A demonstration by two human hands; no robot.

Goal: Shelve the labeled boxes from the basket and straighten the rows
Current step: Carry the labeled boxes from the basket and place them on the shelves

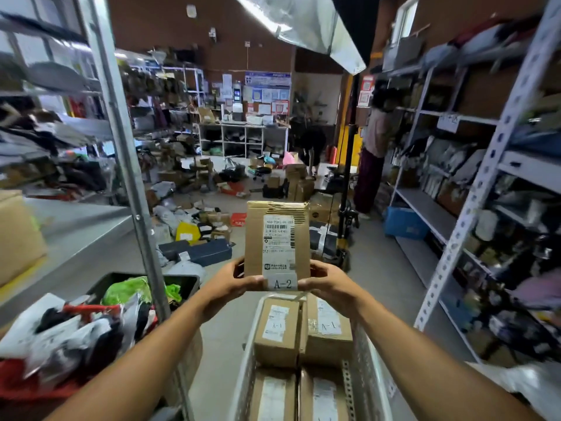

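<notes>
You are gripping the A-2 box upright with both hands, left hand and right hand, just above the basket holding four labeled boxes

Two bare forearms, uncovered to the frame's edge. The left hand and right hand are bare, wearing nothing visible.

White basket, 4 labeled boxes inside
</notes>
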